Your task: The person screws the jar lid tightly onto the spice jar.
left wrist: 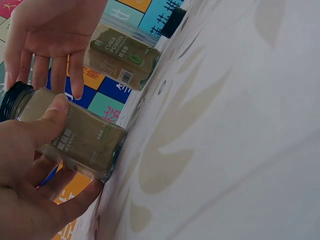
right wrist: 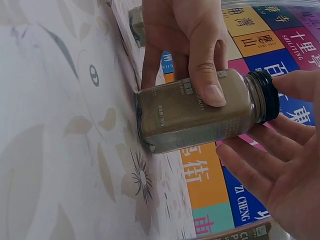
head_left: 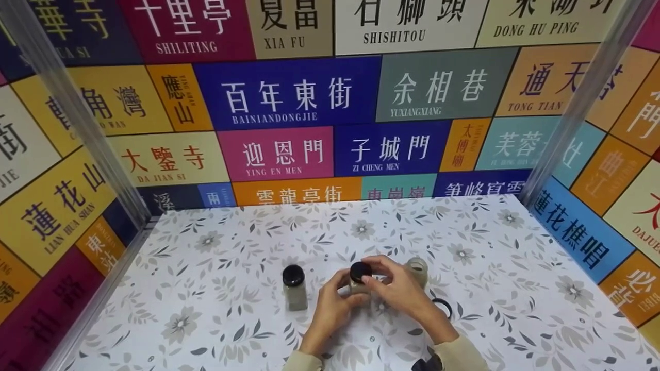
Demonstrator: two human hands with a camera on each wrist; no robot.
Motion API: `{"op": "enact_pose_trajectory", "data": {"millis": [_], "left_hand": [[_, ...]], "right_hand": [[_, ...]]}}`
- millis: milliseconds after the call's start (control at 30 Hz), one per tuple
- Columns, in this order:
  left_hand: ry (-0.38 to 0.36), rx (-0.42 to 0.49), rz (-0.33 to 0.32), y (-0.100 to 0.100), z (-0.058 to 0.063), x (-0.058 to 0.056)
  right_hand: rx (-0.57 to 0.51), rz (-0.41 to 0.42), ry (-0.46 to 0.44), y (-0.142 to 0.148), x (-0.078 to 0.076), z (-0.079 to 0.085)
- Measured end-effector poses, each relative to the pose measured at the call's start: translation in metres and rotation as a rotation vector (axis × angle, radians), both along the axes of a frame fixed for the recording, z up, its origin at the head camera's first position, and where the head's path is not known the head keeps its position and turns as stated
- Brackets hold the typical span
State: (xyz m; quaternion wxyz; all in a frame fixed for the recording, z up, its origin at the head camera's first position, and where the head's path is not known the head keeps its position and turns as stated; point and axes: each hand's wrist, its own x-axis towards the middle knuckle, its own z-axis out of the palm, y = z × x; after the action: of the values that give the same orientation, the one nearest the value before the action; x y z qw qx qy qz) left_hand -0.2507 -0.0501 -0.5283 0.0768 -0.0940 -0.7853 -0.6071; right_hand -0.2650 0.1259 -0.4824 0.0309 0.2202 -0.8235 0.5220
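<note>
Glass powder jar (right wrist: 190, 120): we see it upright on the bench (head_left: 232, 247).
Left hand (head_left: 332, 305): curled round the jar's body.
Right hand (head_left: 397, 283): thumb and finger pinching the black cap (head_left: 360, 271).

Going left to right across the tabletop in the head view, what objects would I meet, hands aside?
Capped jar standing alone → held jar → open jar → loose black lid.
</note>
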Motion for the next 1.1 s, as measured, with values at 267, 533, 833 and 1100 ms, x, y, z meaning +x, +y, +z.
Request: {"op": "enact_pose_trajectory", "data": {"millis": [267,533,833,1100], "left_hand": [[0.03,-0.001,0.0,-0.0002,0.0001,0.0012],[-0.007,0.017,-0.03,-0.0013,0.0002,0.0001],[-0.001,0.023,-0.028,-0.0008,0.0,-0.0008],[-0.024,0.038,-0.03,-0.0003,0.0001,-0.0006]], "right_hand": [[-0.019,-0.004,-0.017,-0.0009,0.0001,0.0001],[0.003,0.024,0.01,0.0012,0.0015,0.001],[0.007,0.004,0.017,0.0011,0.0005,0.0008],[-0.018,-0.014,-0.054,-0.0016,0.0009,0.0019]]}}
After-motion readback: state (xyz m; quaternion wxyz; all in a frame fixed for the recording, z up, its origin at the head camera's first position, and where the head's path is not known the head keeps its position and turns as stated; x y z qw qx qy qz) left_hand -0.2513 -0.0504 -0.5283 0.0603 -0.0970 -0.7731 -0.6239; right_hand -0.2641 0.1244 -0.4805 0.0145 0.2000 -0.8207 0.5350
